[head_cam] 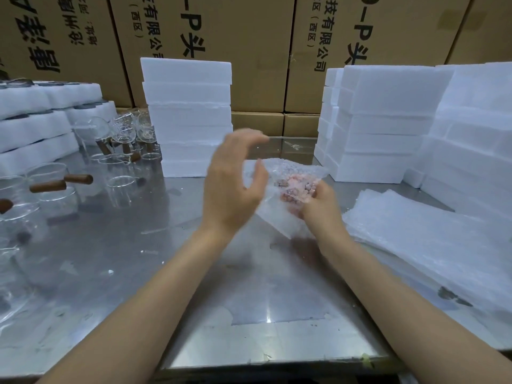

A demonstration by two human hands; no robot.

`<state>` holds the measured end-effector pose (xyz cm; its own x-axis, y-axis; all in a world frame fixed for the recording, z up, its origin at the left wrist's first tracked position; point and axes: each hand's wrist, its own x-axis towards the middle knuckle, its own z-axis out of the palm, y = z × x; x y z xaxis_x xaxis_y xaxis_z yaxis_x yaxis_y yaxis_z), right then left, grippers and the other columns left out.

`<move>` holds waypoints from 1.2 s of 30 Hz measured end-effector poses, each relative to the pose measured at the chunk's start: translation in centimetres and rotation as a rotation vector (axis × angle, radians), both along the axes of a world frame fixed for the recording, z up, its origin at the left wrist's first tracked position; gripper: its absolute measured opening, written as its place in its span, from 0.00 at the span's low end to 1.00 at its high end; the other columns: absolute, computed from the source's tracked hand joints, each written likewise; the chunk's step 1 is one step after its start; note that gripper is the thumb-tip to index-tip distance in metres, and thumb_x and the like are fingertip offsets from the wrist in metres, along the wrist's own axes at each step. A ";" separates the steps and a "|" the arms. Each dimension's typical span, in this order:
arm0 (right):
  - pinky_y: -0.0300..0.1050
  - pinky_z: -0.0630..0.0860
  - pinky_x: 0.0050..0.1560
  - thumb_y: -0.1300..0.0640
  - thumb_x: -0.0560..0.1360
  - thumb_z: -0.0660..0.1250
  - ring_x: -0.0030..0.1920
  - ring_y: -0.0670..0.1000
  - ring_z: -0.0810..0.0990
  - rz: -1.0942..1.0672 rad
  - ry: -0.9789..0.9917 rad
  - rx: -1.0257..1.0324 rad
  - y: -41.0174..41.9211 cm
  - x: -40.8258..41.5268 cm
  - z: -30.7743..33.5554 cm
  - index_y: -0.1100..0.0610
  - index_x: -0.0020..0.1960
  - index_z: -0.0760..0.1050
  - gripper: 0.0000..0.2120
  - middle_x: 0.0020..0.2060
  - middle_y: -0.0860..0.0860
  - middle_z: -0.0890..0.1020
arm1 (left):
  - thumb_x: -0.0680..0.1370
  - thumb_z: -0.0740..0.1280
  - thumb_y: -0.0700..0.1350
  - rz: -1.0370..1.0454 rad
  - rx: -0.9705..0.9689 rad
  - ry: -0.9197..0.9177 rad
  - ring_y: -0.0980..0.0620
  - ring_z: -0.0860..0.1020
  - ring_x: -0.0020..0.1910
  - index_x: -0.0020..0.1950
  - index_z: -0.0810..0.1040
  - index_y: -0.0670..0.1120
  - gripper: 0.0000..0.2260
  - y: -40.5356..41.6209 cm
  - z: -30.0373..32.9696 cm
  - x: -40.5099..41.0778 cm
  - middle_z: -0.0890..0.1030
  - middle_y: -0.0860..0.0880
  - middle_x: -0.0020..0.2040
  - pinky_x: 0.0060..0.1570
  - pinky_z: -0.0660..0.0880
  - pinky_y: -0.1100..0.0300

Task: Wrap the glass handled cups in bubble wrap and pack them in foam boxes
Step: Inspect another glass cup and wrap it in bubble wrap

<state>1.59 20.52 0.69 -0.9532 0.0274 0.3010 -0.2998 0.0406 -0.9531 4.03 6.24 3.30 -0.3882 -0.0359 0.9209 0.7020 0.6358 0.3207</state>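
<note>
Here the right hand (318, 202) grips a bubble-wrapped bundle (288, 187), probably a cup; the left hand (235, 184) hovers open above the steel table (166, 273), cartons (207, 37) behind.

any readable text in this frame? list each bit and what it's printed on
All print is on the cardboard cartons behind the foam boxes, turned sideways and partly cut off:
"技有限公司" with "(西区)" below it, on the middle carton and again on the right carton
"-P头" on both those cartons
"沧州" starts a line on the left carton; "地址:" starts a smaller one, rest too blurred
Large characters on the left carton: unreadable
Nothing printed on foam, cups or bubble wrap.
</note>
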 end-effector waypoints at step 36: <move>0.59 0.73 0.57 0.62 0.80 0.55 0.56 0.61 0.75 0.384 -0.343 -0.562 1.8 -0.6 1.2 0.64 0.63 0.73 0.15 0.59 0.63 0.76 | 0.65 0.75 0.47 -0.573 0.322 -0.790 0.61 0.81 0.53 0.58 0.76 0.57 0.22 -4.1 -1.2 -2.0 0.84 0.61 0.51 0.48 0.74 0.72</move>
